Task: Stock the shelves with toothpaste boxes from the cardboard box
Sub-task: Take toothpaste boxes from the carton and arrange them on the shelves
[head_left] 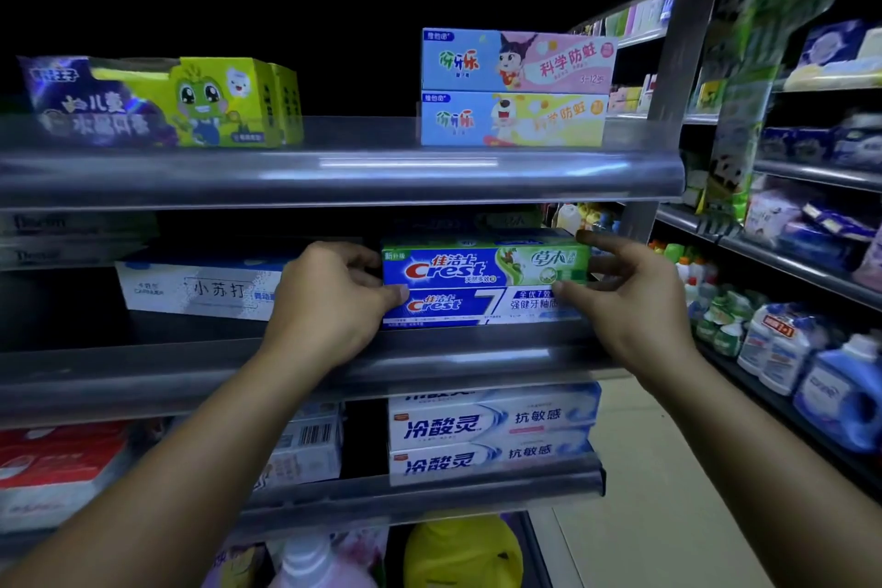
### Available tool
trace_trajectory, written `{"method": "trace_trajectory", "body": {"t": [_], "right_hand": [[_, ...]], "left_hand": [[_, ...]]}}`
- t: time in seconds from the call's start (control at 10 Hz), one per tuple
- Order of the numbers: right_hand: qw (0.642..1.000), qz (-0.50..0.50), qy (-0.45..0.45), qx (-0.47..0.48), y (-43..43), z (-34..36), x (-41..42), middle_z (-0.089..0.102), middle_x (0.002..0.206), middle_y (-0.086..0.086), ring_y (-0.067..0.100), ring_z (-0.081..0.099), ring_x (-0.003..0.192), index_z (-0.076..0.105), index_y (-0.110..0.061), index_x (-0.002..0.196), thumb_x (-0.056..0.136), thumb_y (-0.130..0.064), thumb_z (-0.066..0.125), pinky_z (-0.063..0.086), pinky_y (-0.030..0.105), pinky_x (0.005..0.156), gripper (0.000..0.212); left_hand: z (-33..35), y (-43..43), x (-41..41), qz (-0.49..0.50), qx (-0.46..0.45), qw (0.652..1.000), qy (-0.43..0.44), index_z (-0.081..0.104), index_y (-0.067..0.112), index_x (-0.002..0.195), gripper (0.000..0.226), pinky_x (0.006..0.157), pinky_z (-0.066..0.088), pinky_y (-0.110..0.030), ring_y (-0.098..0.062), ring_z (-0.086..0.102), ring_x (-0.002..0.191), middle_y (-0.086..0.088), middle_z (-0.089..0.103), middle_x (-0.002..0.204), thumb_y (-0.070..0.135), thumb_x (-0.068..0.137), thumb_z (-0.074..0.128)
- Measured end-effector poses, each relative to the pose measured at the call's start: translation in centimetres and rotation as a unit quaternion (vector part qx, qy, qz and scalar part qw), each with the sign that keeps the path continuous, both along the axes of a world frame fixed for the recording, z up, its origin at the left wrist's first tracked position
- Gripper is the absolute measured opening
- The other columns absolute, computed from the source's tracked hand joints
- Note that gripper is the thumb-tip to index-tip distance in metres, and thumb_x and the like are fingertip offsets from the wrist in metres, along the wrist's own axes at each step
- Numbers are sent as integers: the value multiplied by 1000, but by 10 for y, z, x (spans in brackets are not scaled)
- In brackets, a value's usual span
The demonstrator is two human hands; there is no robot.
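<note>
Head view, looking at a dim shop shelving unit: two bare forearms reach up to the middle shelf (200, 372), where a green-and-blue Crest toothpaste box (482, 266) lies lengthwise on top of a blue Crest box (458, 307) at the shelf's front right. The left hand (329, 301) holds the upper box's left end, its fingers (365, 262) curled round the corner; the right hand (637, 301) pinches the right end, its fingers (596, 241) over the top and the thumb below. Just left of the stack sits a white toothpaste box (200, 289). The top shelf (334, 179) carries two stacked children's toothpaste boxes (515, 88) and a green frog-printed box (191, 103). The lower shelf (429, 499) holds two stacked white-and-blue boxes (491, 437). Blue detergent bottles (840, 396) stand on shelves at the far right
</note>
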State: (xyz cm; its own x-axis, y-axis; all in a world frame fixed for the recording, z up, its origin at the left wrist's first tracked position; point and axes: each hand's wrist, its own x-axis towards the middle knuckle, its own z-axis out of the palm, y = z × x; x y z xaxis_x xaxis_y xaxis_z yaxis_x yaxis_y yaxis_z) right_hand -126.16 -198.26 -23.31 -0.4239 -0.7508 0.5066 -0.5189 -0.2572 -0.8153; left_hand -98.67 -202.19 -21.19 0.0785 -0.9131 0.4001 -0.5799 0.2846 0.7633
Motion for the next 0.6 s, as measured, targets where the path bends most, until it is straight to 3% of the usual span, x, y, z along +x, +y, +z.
{"method": "trace_trajectory", "body": {"t": [0.2,0.3,0.4,0.5,0.6], "right_hand": [[998,-43,35,13,-11,2,4,60,89,-26,-1,64,76,54,-26,141,79,-23,88,55,36,77,71],[998,-49,42,16,-9,3,5,68,104,-13,2,64,78,53,-23,140,78,-27,88,54,37,80,71],[990,-99,96,-34,3,2,7,69,114,-5,10,64,85,60,-23,130,77,-36,86,47,28,81,61],[980,-94,135,-115,19,-11,16,63,106,-17,1,59,89,59,-32,121,78,-47,76,48,22,78,49],[980,-30,151,-128,-16,-57,-48,64,103,-19,0,60,88,60,-35,119,81,-44,76,51,21,79,43]], "left_hand": [[1,-12,-4,22,10,1000,-7,69,24,85,28,70,48,-23,-10,70,80,13,72,73,36,73,91],[0,-7,-1,19,0,1000,-21,71,24,92,31,77,48,-24,-13,70,86,13,73,79,40,73,90],[1,13,8,4,-69,997,-28,74,25,110,40,83,55,-27,-9,69,85,13,73,90,40,75,86],[-6,48,34,-26,-165,986,1,74,26,107,30,77,58,-28,-6,69,73,12,72,87,32,79,82],[-31,86,78,-38,-181,983,-18,73,24,104,24,71,58,-30,-11,69,72,10,72,84,30,82,78]]}}
